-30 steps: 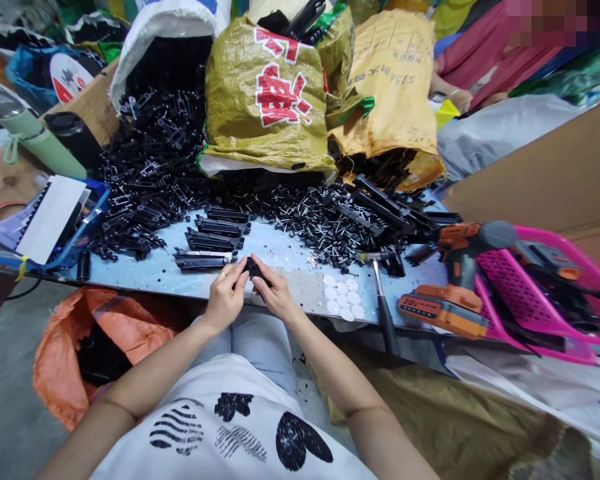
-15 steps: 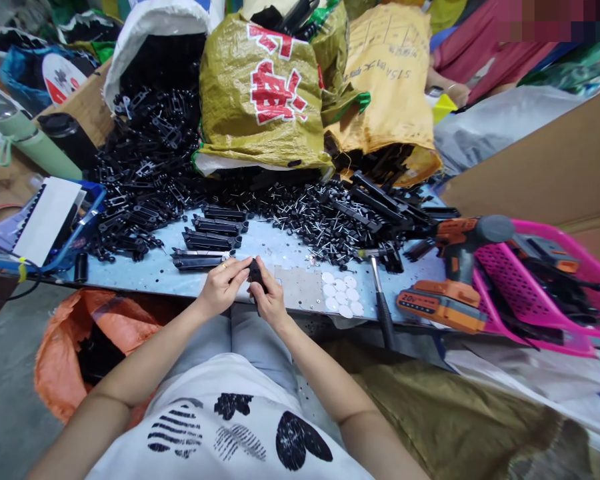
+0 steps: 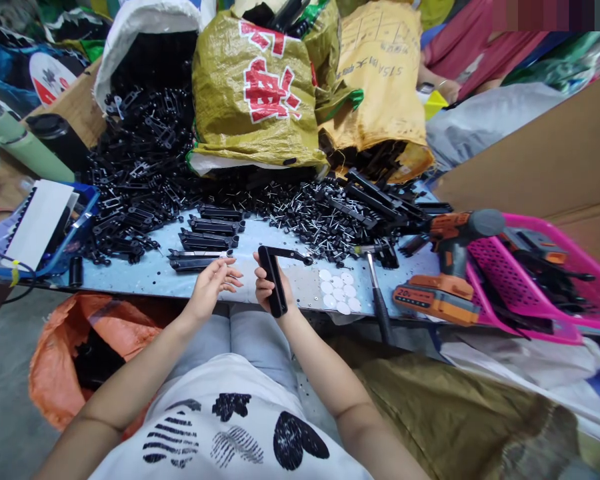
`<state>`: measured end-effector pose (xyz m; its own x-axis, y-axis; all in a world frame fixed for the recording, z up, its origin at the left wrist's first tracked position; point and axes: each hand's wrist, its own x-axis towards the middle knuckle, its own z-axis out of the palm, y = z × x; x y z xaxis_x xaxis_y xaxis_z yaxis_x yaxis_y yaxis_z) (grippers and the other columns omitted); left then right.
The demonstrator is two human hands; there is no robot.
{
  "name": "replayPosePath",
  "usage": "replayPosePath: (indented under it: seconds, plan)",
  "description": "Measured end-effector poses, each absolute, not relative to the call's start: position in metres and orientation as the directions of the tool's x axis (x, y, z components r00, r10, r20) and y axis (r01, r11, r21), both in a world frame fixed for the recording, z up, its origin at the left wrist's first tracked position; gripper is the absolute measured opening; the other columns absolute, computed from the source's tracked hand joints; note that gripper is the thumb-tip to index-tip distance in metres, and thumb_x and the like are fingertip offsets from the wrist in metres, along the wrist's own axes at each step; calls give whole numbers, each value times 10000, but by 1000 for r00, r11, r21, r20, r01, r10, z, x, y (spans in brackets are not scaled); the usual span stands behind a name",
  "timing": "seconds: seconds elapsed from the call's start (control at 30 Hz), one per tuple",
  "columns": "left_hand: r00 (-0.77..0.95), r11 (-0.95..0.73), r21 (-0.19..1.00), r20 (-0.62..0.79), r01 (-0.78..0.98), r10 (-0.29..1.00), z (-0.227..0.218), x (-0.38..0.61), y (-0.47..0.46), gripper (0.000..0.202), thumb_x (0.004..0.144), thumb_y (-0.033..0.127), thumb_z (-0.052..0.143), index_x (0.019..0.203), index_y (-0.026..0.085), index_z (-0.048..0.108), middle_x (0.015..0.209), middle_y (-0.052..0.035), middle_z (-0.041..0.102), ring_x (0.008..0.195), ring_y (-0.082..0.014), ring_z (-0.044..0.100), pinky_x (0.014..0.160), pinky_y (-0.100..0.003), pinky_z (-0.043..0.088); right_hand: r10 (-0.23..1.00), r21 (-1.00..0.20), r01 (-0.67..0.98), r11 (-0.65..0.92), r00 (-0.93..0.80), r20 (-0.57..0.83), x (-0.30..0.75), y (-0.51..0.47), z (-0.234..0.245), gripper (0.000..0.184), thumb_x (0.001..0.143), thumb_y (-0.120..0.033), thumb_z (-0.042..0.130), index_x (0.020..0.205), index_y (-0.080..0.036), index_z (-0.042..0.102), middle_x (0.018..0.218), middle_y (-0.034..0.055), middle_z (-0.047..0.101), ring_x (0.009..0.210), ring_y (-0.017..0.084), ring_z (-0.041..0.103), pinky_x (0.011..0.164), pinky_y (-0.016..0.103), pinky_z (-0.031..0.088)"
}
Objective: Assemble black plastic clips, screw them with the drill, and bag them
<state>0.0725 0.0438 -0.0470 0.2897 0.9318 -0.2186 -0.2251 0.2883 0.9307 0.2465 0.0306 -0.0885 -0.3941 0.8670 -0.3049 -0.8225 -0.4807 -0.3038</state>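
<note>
My right hand (image 3: 274, 285) is wrapped round a black hinged plastic part (image 3: 273, 280). A thin arm with a rounded end sticks out from its top toward the right. To the left, my left hand (image 3: 213, 285) is apart from the part, fingers spread, holding nothing. Several long black assemblies (image 3: 211, 230) lie in a column on the table just beyond my left hand. White round discs (image 3: 338, 291) sit in rows on the table, right of my right hand. A hammer (image 3: 377, 293) with a dark handle lies beyond them, its head toward the back.
Black parts (image 3: 135, 173) and metal pins (image 3: 310, 220) are heaped along the back, before a yellow sack (image 3: 255, 93). On the right are a cordless drill (image 3: 445, 267) and a pink basket (image 3: 525, 273). An orange sack (image 3: 95, 353) stands below the table's left side.
My left hand has let go of the black part and moved left with its fingers opening. In my right hand the part has turned, and its thin arm now sticks out rightward.
</note>
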Motion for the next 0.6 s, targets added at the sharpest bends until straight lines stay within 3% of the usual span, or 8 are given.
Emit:
replayPosePath:
  seconds: [0.1, 0.2, 0.3, 0.37, 0.43, 0.5, 0.6]
  plan:
    - [266, 308, 928, -249, -208, 931, -49, 74, 43, 494, 757, 537, 628, 1037, 137, 548, 811, -49, 653, 657, -127, 629, 576, -226, 473, 871, -351, -806, -476, -378, -313, 247, 31, -92, 478, 985, -480, 120, 1219, -269, 479, 692, -70, 485, 429, 12, 324, 415, 70, 376]
    - [309, 358, 917, -293, -178, 905, -48, 75, 42, 494, 733, 544, 650, 994, 133, 568, 771, -43, 647, 644, -121, 622, 581, -221, 470, 896, -601, -666, -442, -293, -335, 247, 31, -97, 522, 955, -554, 176, 1251, -244, 473, 711, -38, 526, 438, 38, 386, 402, 128, 407]
    - [470, 512, 844, -393, -156, 790, -47, 76, 40, 496, 759, 588, 594, 964, 137, 569, 751, -56, 640, 627, -136, 623, 557, -234, 468, 961, -905, -331, -269, -150, -231, 247, 28, -98, 608, 872, -637, 375, 1293, -206, 459, 786, 12, 590, 531, 99, 516, 445, 214, 473]
    - [560, 597, 794, -446, -112, 698, -47, 75, 37, 489, 785, 597, 554, 975, 147, 554, 706, -37, 617, 508, -106, 567, 463, -212, 409, 980, -990, -70, -123, -163, -111, 249, 24, -95, 619, 869, -586, 449, 1365, -219, 400, 862, 27, 613, 589, 115, 555, 515, 241, 503]
    - [584, 605, 796, -480, -24, 655, -47, 71, 35, 479, 792, 597, 545, 960, 149, 552, 568, 32, 517, 358, -49, 387, 365, -177, 254, 961, -985, 167, 28, -274, -19, 256, 19, -88, 578, 914, -529, 407, 1416, -249, 346, 905, 31, 613, 601, 106, 553, 572, 246, 504]
    - [621, 564, 814, -514, 137, 592, -46, 58, 34, 474, 791, 600, 545, 888, 136, 571, 473, 87, 361, 338, -25, 222, 357, -175, 126, 893, -895, 378, 238, -448, 48, 268, 13, -81, 542, 926, -529, 378, 1403, -272, 389, 886, 31, 601, 636, 112, 558, 632, 249, 495]
    - [686, 439, 812, -569, 384, 453, -42, 23, 37, 440, 776, 574, 582, 757, 135, 581, 481, 77, 332, 405, -43, 237, 387, -184, 137, 716, -614, 543, 573, -696, 52, 296, 9, -73, 556, 881, -570, 451, 1358, -285, 468, 851, 33, 574, 695, 131, 565, 678, 237, 464]
